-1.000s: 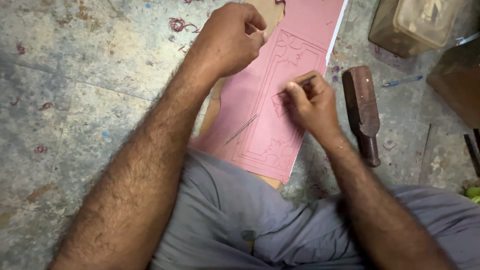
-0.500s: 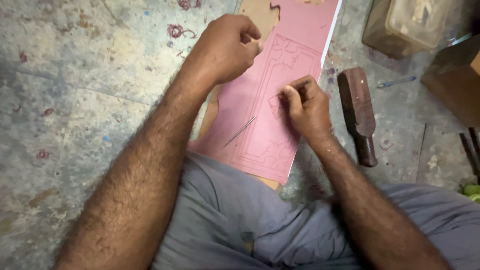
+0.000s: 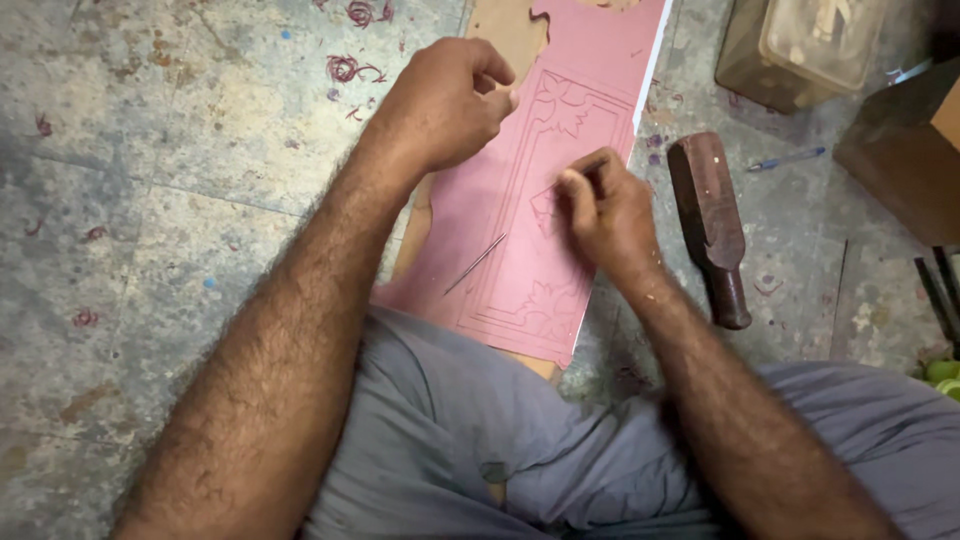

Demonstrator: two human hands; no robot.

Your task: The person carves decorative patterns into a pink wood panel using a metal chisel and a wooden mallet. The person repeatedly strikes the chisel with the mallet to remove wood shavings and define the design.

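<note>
A long pink-coated board [image 3: 520,240] with a carved leaf-and-border pattern lies on the floor between my knees. My left hand [image 3: 445,100] is a closed fist pressing on the board's left edge near its top. My right hand [image 3: 605,210] pinches a small dark cutting tool whose tip touches the pink surface at mid-board. A thin metal needle tool [image 3: 475,264] lies loose on the board below my left arm.
A dark wooden mallet [image 3: 710,225] lies on the concrete floor just right of the board. A blue pen [image 3: 786,159], a clear plastic box [image 3: 800,45] and a brown wooden block [image 3: 900,150] sit at the upper right. Pink shavings [image 3: 345,68] dot the floor.
My right hand has slid slightly down and left along the carved pattern. My left fist stays on the board's edge.
</note>
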